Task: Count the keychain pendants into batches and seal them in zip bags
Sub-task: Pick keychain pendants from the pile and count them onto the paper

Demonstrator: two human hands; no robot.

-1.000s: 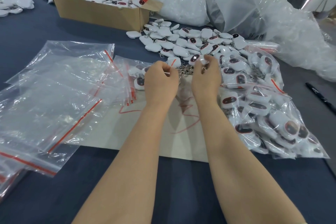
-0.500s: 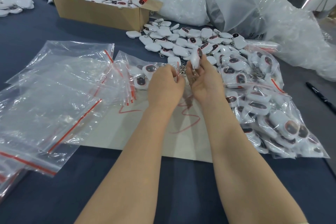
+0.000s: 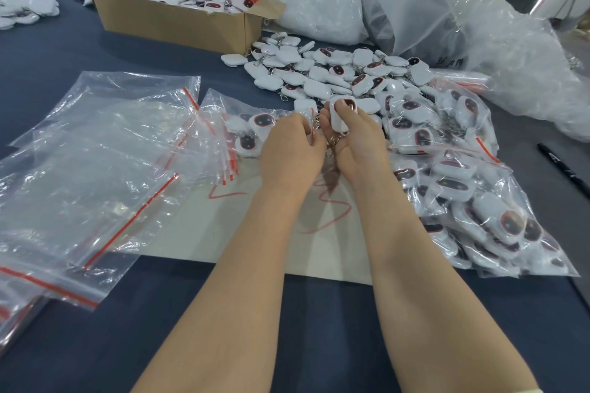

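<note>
At frame centre, the right hand [image 3: 351, 140] grips a white pendant [image 3: 340, 113] under its thumb; the left hand [image 3: 292, 150] pinches another pendant's chain [image 3: 314, 124] beside it.

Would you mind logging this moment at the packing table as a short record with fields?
left hand: closed on something at the bag mouth, item hidden
right hand: holds white pendant, thumb on top
loose pendants: heap beyond the hands
filled bags: stacked to the right
empty zip bags: spread on the left
cardboard box: far left, holds pendants
black pen: right edge
</note>
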